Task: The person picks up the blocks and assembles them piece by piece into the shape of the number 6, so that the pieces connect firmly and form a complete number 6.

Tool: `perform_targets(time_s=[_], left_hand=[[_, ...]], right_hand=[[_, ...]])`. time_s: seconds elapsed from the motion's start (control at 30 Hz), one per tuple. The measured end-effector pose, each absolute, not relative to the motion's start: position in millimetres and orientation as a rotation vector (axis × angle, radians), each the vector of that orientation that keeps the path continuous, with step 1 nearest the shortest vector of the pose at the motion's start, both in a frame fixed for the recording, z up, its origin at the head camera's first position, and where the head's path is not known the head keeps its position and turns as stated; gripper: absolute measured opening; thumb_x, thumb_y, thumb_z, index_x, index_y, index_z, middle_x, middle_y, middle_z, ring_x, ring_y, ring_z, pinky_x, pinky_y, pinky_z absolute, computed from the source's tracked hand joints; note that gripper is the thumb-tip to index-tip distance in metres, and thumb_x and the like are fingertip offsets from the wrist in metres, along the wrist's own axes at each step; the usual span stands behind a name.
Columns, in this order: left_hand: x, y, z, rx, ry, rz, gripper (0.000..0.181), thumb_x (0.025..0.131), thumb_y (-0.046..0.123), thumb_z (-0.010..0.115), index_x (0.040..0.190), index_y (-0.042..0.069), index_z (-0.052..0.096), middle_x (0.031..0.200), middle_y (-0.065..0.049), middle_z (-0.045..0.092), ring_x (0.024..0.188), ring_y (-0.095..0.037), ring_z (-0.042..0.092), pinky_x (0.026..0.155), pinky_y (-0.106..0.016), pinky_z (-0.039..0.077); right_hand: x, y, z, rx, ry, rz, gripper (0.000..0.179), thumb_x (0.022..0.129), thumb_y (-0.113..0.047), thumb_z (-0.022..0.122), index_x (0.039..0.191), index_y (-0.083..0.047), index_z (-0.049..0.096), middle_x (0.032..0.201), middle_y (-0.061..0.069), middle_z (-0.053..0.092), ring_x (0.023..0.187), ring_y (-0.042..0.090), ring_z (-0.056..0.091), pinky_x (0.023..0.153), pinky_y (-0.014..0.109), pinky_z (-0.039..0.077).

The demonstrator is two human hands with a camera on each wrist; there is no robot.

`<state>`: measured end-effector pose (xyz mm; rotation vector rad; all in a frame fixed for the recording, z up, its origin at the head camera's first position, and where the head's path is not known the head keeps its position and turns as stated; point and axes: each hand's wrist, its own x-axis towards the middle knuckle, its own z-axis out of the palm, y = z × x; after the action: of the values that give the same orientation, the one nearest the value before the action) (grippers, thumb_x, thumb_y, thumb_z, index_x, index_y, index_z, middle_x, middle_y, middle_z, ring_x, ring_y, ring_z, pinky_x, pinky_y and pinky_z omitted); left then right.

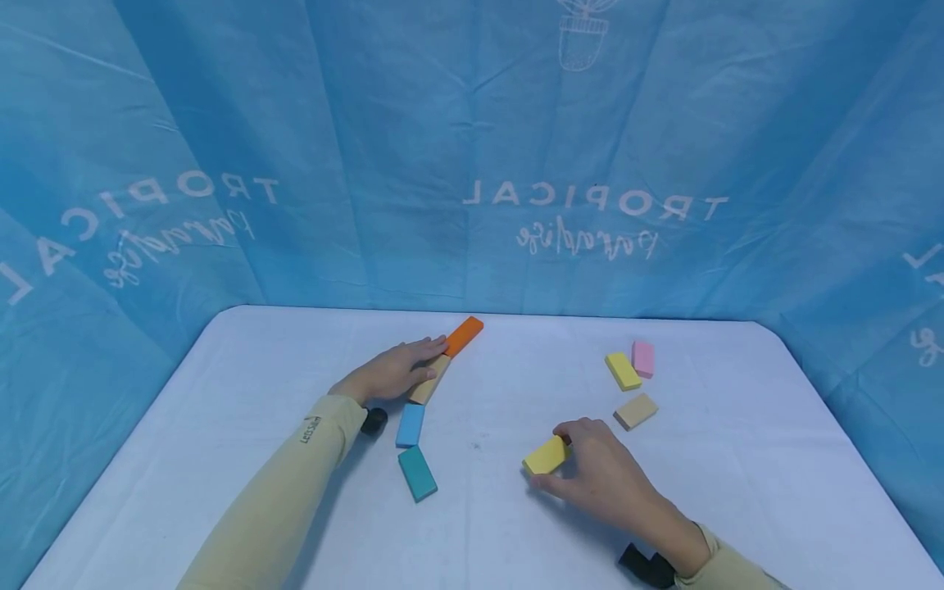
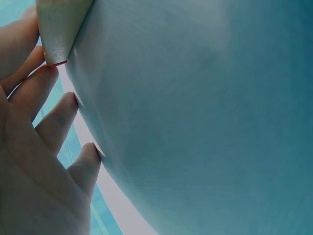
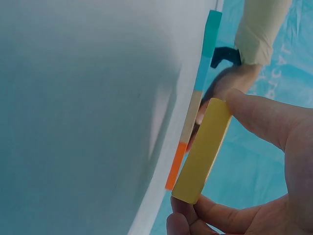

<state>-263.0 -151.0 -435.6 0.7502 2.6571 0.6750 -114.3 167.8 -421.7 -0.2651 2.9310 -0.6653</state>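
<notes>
My right hand (image 1: 605, 479) pinches a yellow block (image 1: 546, 456) between thumb and fingers, one at each end. In the right wrist view the yellow block (image 3: 203, 152) shows its long broad side. My left hand (image 1: 394, 371) reaches to a plain wooden block (image 1: 430, 380), its fairly straight fingers touching it at the far end and side. The left wrist view shows fingertips right at the wooden block (image 2: 58, 34). An orange block (image 1: 464, 336) lies end to end beyond it. Toward me, a blue block (image 1: 410, 425) and a teal block (image 1: 417, 474) continue the curved row.
At the right of the white table (image 1: 295, 332) lie a second yellow block (image 1: 623, 371), a pink block (image 1: 643, 359) and another plain wooden block (image 1: 636, 411). A blue printed curtain (image 1: 413, 164) hangs behind and around the table.
</notes>
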Motion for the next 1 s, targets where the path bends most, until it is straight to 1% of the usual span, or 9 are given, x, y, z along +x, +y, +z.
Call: perform_targets(time_s=[0.2,0.37,0.57,0.67,0.8,0.87,1.0], left_hand=[[-263,-152,-435,0.745,2.653,0.668,0.059,0.106,0.026,0.053,0.158,0.011,0.03,0.164,-0.005,0.026,0.152,-0.028,0.021,0.123,-0.051,0.016],[-264,-152,-435,0.736,2.65,0.679,0.059,0.106,0.026,0.053,0.158,0.011,0.03,0.164,-0.006,0.027,0.152,-0.029,0.022,0.123,-0.051,0.016],[-263,-151,-435,0.732,2.656,0.674,0.059,0.106,0.026,0.053,0.158,0.011,0.03,0.164,-0.006,0.027,0.152,-0.028,0.022,0.123,-0.05,0.016],[-263,-151,-436,0.737,2.66,0.665,0.059,0.106,0.027,0.053,0.159,0.012,0.03,0.164,-0.005,0.027,0.152,-0.028,0.022,0.123,-0.05,0.016],[-263,-150,-435,0.733,2.661,0.662,0.059,0.106,0.027,0.053,0.159,0.012,0.03,0.164,-0.004,0.027,0.152,-0.028,0.022,0.124,-0.05,0.016],[-262,-150,-435,0.726,2.663,0.661,0.059,0.106,0.027,0.053,0.159,0.012,0.03,0.164,-0.004,0.027,0.152,-0.028,0.022,0.124,-0.05,0.016],[-261,-149,-434,0.714,2.663,0.66,0.059,0.106,0.027,0.052,0.159,0.013,0.029,0.164,-0.004,0.027,0.152,-0.028,0.022,0.124,-0.049,0.016]], right_hand=[[-116,155,-424,-0.299,2.913,-0.633,0.072,0.071,-0.055,0.087,0.12,-0.006,0.069,0.108,0.002,0.065,0.096,0.014,0.054,0.083,0.035,0.053],[-117,148,-424,-0.378,2.907,-0.636,0.071,0.071,-0.054,0.087,0.118,-0.005,0.068,0.106,0.002,0.065,0.094,0.013,0.053,0.081,0.035,0.052],[-117,139,-424,-0.444,2.878,-0.639,0.072,0.071,-0.054,0.087,0.119,-0.004,0.068,0.107,0.003,0.065,0.099,0.016,0.054,0.084,0.037,0.054],[-118,135,-423,-0.489,2.849,-0.632,0.073,0.072,-0.054,0.087,0.121,-0.004,0.067,0.108,0.004,0.065,0.1,0.017,0.055,0.086,0.038,0.054],[-119,129,-422,-0.57,2.785,-0.642,0.075,0.074,-0.053,0.086,0.127,-0.005,0.064,0.116,0.004,0.064,0.108,0.018,0.056,0.094,0.041,0.054],[-120,127,-423,-0.617,2.742,-0.652,0.075,0.075,-0.053,0.086,0.13,-0.007,0.063,0.12,0.002,0.063,0.111,0.016,0.055,0.098,0.04,0.052],[-122,122,-423,-0.7,2.66,-0.65,0.074,0.075,-0.052,0.085,0.132,-0.011,0.061,0.12,-0.004,0.061,0.111,0.011,0.053,0.1,0.037,0.051]])
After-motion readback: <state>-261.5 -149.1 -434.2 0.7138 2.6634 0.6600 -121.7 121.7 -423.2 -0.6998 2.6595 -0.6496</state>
